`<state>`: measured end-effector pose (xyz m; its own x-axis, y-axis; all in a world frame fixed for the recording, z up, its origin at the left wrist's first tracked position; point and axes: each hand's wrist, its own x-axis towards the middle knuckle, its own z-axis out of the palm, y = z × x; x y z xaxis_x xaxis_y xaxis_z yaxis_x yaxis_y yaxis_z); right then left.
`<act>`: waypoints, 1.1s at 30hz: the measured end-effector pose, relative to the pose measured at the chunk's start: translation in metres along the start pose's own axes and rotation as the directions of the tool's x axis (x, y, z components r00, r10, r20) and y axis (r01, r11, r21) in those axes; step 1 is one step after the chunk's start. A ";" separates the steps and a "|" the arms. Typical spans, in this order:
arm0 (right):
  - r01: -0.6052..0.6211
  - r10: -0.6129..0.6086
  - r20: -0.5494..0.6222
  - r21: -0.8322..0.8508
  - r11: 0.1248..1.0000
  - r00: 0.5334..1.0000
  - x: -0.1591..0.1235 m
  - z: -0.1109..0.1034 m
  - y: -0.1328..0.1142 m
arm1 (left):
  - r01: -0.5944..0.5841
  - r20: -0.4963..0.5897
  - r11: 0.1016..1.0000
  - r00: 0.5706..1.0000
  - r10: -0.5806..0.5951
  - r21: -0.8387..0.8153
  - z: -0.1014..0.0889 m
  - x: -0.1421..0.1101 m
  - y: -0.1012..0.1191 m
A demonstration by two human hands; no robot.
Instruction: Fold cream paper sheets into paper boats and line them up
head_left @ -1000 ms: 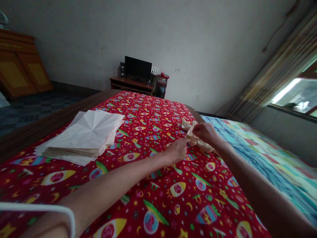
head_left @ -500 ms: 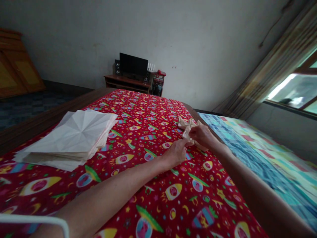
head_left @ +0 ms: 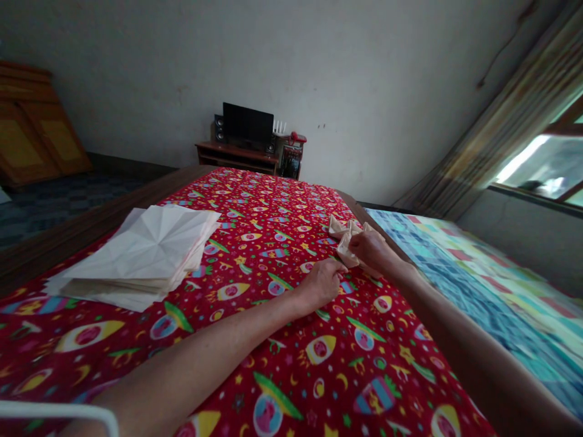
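Closed cabinet (head_left: 43, 130) is standing beyond the paper stack (head_left: 155, 243); right of the stack, right hand (head_left: 371, 250) is pinching folded paper (head_left: 344, 247), left hand (head_left: 321, 282) curling, grip unclear.

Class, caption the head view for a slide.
Right hand pinching folded paper, left hand close by, paper stack on the red cloth.

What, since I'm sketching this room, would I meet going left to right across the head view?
Wooden cabinet, stack of creased sheets, black monitor, left hand, right hand, window.
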<state>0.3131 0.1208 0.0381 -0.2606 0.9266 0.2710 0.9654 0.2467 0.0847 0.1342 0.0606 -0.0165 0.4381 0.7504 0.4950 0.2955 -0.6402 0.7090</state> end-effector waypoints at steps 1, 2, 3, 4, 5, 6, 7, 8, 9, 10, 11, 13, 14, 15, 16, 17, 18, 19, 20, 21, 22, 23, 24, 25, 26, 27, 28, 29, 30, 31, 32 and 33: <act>0.009 -0.009 0.006 -0.001 1.000 1.000 0.000 -0.001 0.001 | 0.001 0.002 1.000 1.000 -0.001 0.005 -0.004 -0.003 0.001; 0.019 -0.019 0.014 -0.001 1.000 1.000 0.000 -0.002 0.002 | 0.000 0.006 1.000 1.000 0.000 0.008 -0.007 -0.007 0.002; 0.028 -0.028 0.022 0.001 1.000 0.999 0.000 -0.003 0.003 | -0.003 0.010 1.000 1.000 0.003 0.011 -0.011 -0.010 0.002; 0.033 -0.033 0.029 0.002 0.999 0.999 0.000 -0.004 0.003 | -0.006 0.014 1.000 1.000 0.006 0.013 -0.015 -0.013 0.002; 0.034 -0.034 0.035 0.002 0.999 0.999 0.000 -0.004 0.003 | -0.012 0.014 1.000 1.000 0.011 0.015 -0.018 -0.016 0.002; 0.030 -0.030 0.038 0.001 1.000 0.999 0.000 -0.005 0.002 | -0.018 0.013 1.000 1.000 0.018 0.016 -0.021 -0.018 0.001; 0.024 -0.024 0.041 -0.001 1.000 0.999 0.000 -0.005 0.000 | -0.025 0.012 1.000 1.000 0.024 0.018 -0.024 -0.020 0.001; 0.018 -0.018 0.043 -0.003 1.000 0.999 -0.001 -0.006 -0.002 | -0.028 0.011 0.999 1.000 0.028 0.022 -0.027 -0.022 0.001; 0.015 -0.014 0.045 -0.006 1.000 0.999 -0.002 -0.007 -0.004 | -0.027 0.011 0.999 1.000 0.027 0.028 -0.030 -0.023 0.002; 0.014 -0.014 0.046 -0.007 1.000 0.999 -0.003 -0.009 -0.006 | -0.022 0.012 0.999 1.000 0.022 0.036 -0.033 -0.024 0.002; 0.017 -0.016 0.046 -0.008 1.000 0.999 -0.004 -0.010 -0.008 | -0.012 0.015 0.999 1.000 0.011 0.045 -0.036 -0.026 0.003; 0.026 -0.026 0.045 -0.009 1.000 0.999 -0.007 -0.015 -0.011 | 0.012 0.022 0.998 1.000 -0.013 0.056 -0.042 -0.029 0.006; 0.028 -0.028 0.040 -0.012 1.000 0.999 -0.008 -0.017 -0.013 | 0.020 0.024 0.998 0.999 -0.021 0.056 -0.046 -0.031 0.007; 0.025 -0.025 0.032 -0.017 1.000 0.999 -0.009 -0.019 -0.014 | 0.024 0.024 0.998 0.999 -0.025 0.055 -0.049 -0.033 0.009; 0.018 -0.018 0.021 -0.022 1.000 1.000 -0.011 -0.022 -0.016 | 0.025 0.022 0.998 0.999 -0.026 0.054 -0.052 -0.036 0.009; 0.008 -0.008 0.006 -0.028 1.000 1.000 -0.013 -0.024 -0.019 | 0.022 0.021 0.998 1.000 -0.024 0.056 -0.055 -0.038 0.010; -0.006 0.006 -0.009 -0.032 0.999 1.000 -0.015 -0.026 -0.022 | 0.018 0.021 0.998 1.000 -0.019 0.063 -0.059 -0.041 0.010; -0.020 0.019 -0.027 -0.034 0.999 0.999 -0.018 -0.028 -0.027 | 0.013 0.022 0.997 1.000 -0.015 0.074 -0.063 -0.043 0.010; -0.027 0.026 -0.049 -0.033 0.999 0.998 -0.023 -0.029 -0.034 | 0.005 0.026 0.996 1.000 -0.007 0.087 -0.067 -0.046 0.009; -0.036 0.034 -0.067 -0.030 0.999 0.997 -0.028 -0.030 -0.042 | -0.011 0.031 0.995 0.999 0.008 0.099 -0.073 -0.048 0.009; -0.016 0.013 -0.098 -0.026 1.000 0.995 -0.035 -0.030 -0.051 | -0.032 0.033 0.993 0.999 0.029 0.111 -0.080 -0.050 0.008; 0.019 -0.021 -0.133 -0.011 1.000 0.991 -0.043 -0.030 -0.062 | -0.061 0.037 0.991 0.998 0.057 0.123 -0.088 -0.052 0.009; 0.084 -0.081 -0.132 0.016 0.996 0.988 -0.052 -0.028 -0.072 | -0.101 0.033 0.985 0.995 0.097 0.137 -0.099 -0.055 0.009; 0.143 -0.138 -0.100 0.043 0.989 0.985 -0.061 -0.024 -0.082 | -0.122 0.026 0.978 0.992 0.120 0.167 -0.110 -0.057 0.010; 0.179 -0.176 -0.049 0.067 0.982 0.983 -0.070 -0.020 -0.091 | -0.132 0.027 0.970 0.991 0.129 0.207 -0.124 -0.060 0.012; 0.194 -0.194 -0.003 0.067 0.979 0.981 -0.078 -0.015 -0.098 | -0.141 0.025 0.958 0.990 0.139 0.249 -0.139 -0.064 0.013; 0.195 -0.198 0.047 0.058 0.979 0.979 -0.085 -0.009 -0.104 | -0.125 0.031 0.949 0.992 0.121 0.291 -0.155 -0.068 0.013; 0.205 -0.209 0.068 0.062 0.977 0.975 -0.090 -0.003 -0.107 | -0.093 0.031 0.934 0.996 0.087 0.344 -0.173 -0.073 0.012; 0.221 -0.226 0.062 0.089 0.971 0.972 -0.094 0.002 -0.109 | -0.028 0.021 0.916 1.000 0.021 0.401 -0.191 -0.079 0.010; 0.209 -0.215 0.042 0.119 0.971 0.976 -0.097 0.007 -0.110 | 0.038 -0.002 0.892 0.999 -0.041 0.451 -0.209 -0.086 0.007; 0.195 -0.200 0.017 0.152 0.969 0.980 -0.098 0.010 -0.109 | 0.100 -0.028 0.866 0.995 -0.099 0.489 -0.226 -0.094 0.002; 0.180 -0.182 -0.007 0.183 0.966 0.983 -0.099 0.013 -0.108 | 0.155 -0.055 0.837 0.987 -0.148 0.525 -0.242 -0.103 -0.004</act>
<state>0.2345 0.0058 -0.0102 -0.4322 0.8641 0.2580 0.8880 0.4577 -0.0452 -0.1178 0.0263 0.0513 0.3420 0.8449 0.4112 0.7612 -0.5057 0.4061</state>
